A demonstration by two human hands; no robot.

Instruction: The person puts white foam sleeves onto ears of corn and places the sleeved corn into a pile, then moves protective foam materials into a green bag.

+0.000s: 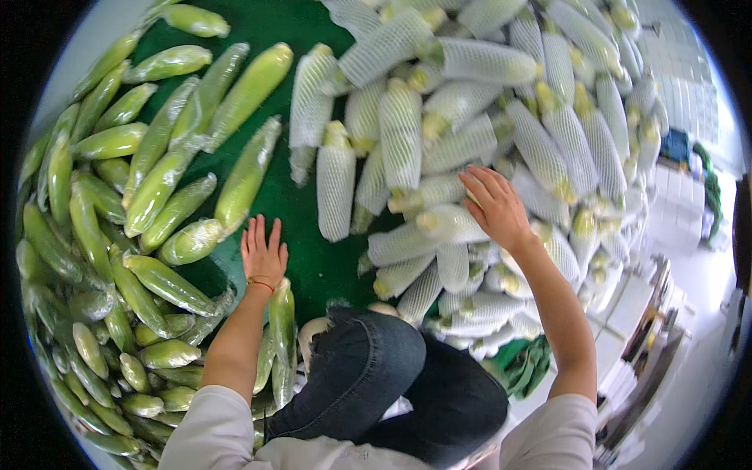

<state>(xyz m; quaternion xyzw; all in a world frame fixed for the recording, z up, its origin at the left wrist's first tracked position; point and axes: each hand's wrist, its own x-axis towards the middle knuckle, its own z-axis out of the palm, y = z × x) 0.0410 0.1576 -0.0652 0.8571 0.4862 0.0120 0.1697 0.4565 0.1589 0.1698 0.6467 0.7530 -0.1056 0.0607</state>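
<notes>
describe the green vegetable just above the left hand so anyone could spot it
On the green surface, find the left hand. Just above it, a film-wrapped vegetable slants up rightward, longer and slimmer than the stubby one by its lower end.

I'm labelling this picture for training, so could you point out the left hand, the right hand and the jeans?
Left hand (264, 260): head view, back of the hand.
Right hand (501, 211): head view, back of the hand.
Jeans (364, 362): head view, denim of the left leg.

The head-mounted fisheye camera faces downward above the lap (364, 356). Its wide field covers the left hand (265, 257), right hand (497, 207) and green surface (321, 266) at close range.
</notes>
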